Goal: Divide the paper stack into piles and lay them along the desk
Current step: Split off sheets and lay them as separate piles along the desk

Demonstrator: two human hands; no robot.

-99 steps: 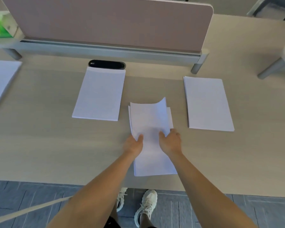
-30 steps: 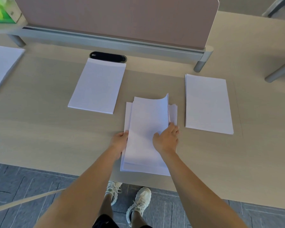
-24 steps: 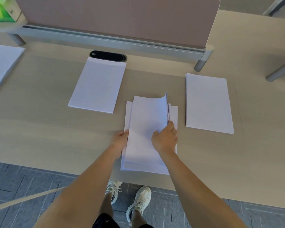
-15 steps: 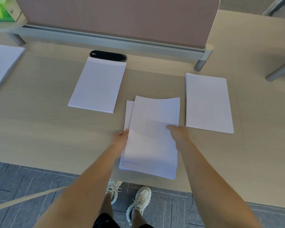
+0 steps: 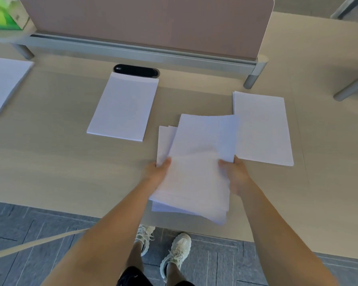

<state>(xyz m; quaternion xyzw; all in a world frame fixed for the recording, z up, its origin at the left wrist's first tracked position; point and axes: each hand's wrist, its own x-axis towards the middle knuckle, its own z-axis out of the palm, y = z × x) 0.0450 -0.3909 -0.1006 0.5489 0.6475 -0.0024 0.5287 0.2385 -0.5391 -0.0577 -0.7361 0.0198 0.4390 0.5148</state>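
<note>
A sheaf of white sheets [image 5: 198, 162] is lifted off the desk near its front edge, tilted to the right, its far corner overlapping the right pile. My left hand [image 5: 158, 172] grips the sheaf's left edge and my right hand [image 5: 235, 174] grips its right edge. Under it, the rest of the paper stack [image 5: 163, 141] lies on the desk, showing at the left. Three laid piles are on the desk: one at the middle [image 5: 123, 109], one at the right [image 5: 262, 129], one at the far left [image 5: 2, 83].
A pink divider panel [image 5: 145, 21] on a grey rail [image 5: 132, 52] closes the back of the beige desk [image 5: 50, 162]. A black cable grommet [image 5: 135, 70] sits behind the middle pile. A green box [image 5: 0, 15] stands at the back left. Grey furniture legs [image 5: 351, 87] are at the far right.
My right hand slid from the top of the stack to its right edge. Both hands have separated a sheaf, lifted it and swung it to the right.
</note>
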